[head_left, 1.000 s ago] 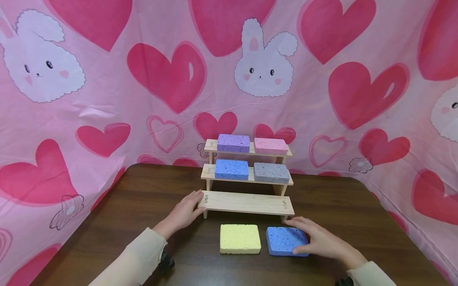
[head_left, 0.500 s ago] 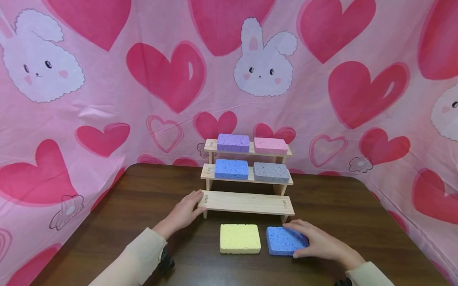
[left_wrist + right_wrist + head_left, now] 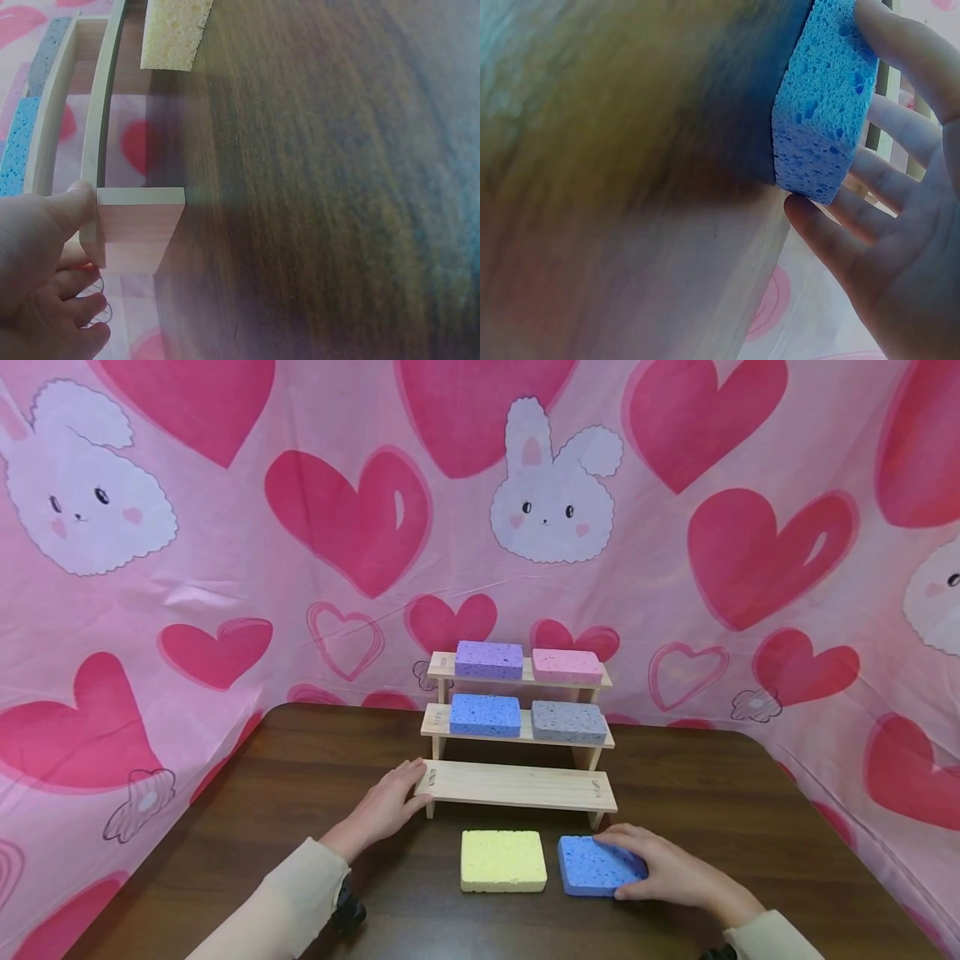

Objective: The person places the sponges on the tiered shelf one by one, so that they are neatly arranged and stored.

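Observation:
A three-tier wooden display stand (image 3: 517, 783) stands on the table. My left hand (image 3: 382, 802) holds the left end of its lowest board; in the left wrist view the thumb (image 3: 71, 206) lies on the board's edge and the other fingers curl beyond it. My right hand (image 3: 671, 868) spans the right end of a blue sponge (image 3: 592, 866) lying flat on the table. Its thumb is at the near side and its fingers at the far side; the right wrist view shows the thumb against the sponge (image 3: 821, 112). A yellow sponge (image 3: 502, 860) lies just left of the blue one.
The middle tier carries another blue sponge (image 3: 485, 716) and a grey sponge (image 3: 568, 722). On the top tier sit a purple sponge (image 3: 489, 660) and a pink sponge (image 3: 567, 667). Behind the dark wooden table (image 3: 300, 768) hangs a pink cloth (image 3: 465, 572) with hearts and rabbits.
My right hand's fingers have drawn slightly nearer, closing in around the blue sponge's end. The left hand, the stand and the sponges have stayed where they were.

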Tool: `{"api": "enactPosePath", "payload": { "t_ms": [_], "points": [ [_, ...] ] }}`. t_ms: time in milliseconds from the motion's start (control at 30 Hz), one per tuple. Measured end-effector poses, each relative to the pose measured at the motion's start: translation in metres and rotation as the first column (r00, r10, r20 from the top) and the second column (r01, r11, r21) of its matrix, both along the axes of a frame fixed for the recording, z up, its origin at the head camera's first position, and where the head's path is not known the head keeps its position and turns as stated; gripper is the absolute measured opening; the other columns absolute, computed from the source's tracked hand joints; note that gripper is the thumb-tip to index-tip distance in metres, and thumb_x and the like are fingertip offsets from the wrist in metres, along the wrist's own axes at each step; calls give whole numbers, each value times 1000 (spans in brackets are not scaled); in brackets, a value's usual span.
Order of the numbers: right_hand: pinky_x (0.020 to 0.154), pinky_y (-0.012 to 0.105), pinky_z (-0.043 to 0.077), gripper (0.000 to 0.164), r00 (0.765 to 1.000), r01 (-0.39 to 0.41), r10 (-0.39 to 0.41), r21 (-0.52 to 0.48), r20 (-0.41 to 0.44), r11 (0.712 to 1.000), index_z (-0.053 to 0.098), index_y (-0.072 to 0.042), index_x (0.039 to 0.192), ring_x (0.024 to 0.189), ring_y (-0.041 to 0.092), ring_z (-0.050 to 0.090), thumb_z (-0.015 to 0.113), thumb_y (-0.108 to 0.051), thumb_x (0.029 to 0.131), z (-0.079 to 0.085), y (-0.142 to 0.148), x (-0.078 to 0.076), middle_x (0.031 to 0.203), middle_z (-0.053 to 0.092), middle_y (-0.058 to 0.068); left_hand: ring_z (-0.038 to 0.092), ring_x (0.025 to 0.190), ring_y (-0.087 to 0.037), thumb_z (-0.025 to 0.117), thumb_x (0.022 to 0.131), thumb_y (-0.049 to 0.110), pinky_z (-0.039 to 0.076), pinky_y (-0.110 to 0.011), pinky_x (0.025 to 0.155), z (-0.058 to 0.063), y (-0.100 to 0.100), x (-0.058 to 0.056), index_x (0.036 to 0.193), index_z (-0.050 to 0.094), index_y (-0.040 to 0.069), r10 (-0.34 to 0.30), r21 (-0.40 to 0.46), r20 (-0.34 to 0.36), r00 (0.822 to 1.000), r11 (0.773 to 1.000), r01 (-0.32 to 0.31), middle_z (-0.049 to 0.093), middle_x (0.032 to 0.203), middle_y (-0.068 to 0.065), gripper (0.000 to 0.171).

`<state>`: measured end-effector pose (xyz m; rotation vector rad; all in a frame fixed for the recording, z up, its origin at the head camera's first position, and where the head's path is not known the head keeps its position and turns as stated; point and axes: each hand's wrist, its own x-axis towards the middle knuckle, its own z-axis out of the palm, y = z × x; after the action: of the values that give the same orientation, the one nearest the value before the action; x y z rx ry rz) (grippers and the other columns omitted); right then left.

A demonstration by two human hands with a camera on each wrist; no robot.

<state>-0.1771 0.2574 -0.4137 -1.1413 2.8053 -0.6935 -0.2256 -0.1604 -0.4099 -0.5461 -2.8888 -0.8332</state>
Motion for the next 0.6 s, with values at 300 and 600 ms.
{"api": "enactPosePath", "payload": {
  "t_ms": [300,600],
  "points": [
    [84,41,45,61,1000,12,-12,25,11,1000,54,-13,128,106,29,51,70,-44,78,1,0,-1,121,51,12,31,130,-35,65,87,23,28,-52,101,-1,0,0,133,46,-3,6,2,-1,1000,1000,-6,39,139,-18,56],
    [83,39,46,59,1000,3,-3,23,-28,1000,56,-13,126,104,25,52,71,-43,77,1,0,-1,118,53,10,31,130,-35,65,86,24,28,-52,101,0,0,0,133,46,-2,13,0,-6,1000,1000,-13,39,139,-18,56]
  ]
}}
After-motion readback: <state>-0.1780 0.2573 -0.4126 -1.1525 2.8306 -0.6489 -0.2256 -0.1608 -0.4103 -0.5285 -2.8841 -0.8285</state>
